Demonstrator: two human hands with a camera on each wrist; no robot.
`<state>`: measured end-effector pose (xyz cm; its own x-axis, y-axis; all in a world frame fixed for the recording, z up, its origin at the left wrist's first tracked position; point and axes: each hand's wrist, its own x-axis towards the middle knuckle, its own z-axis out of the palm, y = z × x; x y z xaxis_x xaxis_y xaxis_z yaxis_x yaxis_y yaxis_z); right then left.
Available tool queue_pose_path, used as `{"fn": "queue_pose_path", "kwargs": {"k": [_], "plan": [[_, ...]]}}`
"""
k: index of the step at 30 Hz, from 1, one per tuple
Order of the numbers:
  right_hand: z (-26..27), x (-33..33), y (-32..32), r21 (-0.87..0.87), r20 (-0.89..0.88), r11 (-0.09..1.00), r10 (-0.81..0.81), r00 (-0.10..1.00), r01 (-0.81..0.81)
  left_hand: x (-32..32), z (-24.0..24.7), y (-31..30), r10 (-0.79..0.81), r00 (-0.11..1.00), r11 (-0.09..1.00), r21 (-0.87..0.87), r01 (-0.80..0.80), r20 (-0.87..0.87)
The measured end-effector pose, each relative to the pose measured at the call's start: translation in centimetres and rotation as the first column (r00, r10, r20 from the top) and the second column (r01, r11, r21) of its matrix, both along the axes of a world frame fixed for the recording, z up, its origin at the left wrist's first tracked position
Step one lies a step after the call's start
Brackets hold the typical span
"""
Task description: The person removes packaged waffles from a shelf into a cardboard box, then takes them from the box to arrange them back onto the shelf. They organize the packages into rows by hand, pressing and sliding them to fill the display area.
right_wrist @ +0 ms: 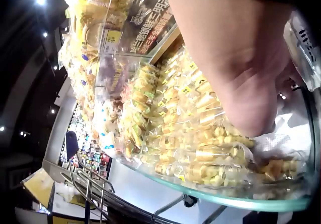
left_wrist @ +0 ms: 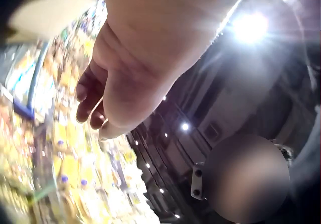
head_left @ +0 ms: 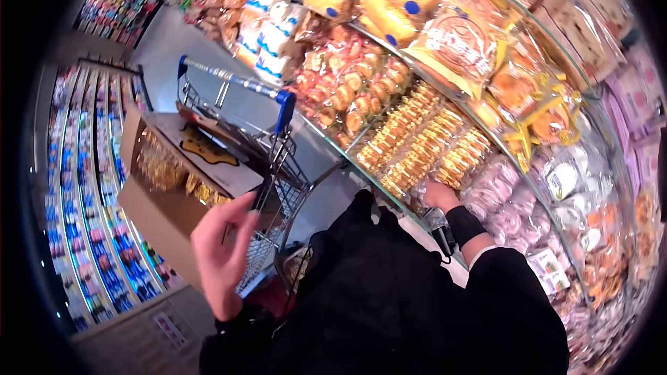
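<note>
My right hand (head_left: 440, 196) reaches down to the front end of rows of clear-wrapped golden pastries (head_left: 412, 140), close behind the glass edge. In the right wrist view its thumb side (right_wrist: 253, 111) overlaps the wrapped packs (right_wrist: 208, 153) and a bare white liner (right_wrist: 285, 133); the fingers are mostly hidden, and I cannot tell whether they hold a pack. My left hand (head_left: 226, 246) is raised beside an open cardboard box (head_left: 156, 219) with golden packs (head_left: 163, 163) in it. Nothing shows in this hand, its fingers (left_wrist: 89, 96) loosely bent in the left wrist view.
A shopping cart (head_left: 278, 160) with a blue handle (head_left: 240, 83) stands by the box, against the display. Glass partitions (head_left: 445, 94) divide bins of other bagged baked goods (head_left: 347, 87). Purple-toned packs (head_left: 500, 198) lie to the right. Shelves of colourful goods (head_left: 97, 187) line the far left.
</note>
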<state>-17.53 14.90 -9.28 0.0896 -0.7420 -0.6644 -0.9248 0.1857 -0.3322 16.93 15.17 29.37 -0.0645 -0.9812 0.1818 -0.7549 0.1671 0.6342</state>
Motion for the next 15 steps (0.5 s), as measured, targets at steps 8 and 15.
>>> {"fn": "queue_pose_path", "kwargs": {"k": [8, 15], "plan": [[-5.0, -3.5, -2.6, -0.068, -0.042, 0.967, 0.244, 0.969, -0.247, 16.9, -1.2, 7.4, 0.519, 0.846, 0.848, 0.048, -0.527, 0.125], [-4.5, -5.2, -3.2, 0.048, -0.068, 0.934, 0.355, 0.932, -0.353, 27.9, -6.2, 3.6, 0.395, 0.891, 0.860, 0.251, -0.444, 0.226]]}}
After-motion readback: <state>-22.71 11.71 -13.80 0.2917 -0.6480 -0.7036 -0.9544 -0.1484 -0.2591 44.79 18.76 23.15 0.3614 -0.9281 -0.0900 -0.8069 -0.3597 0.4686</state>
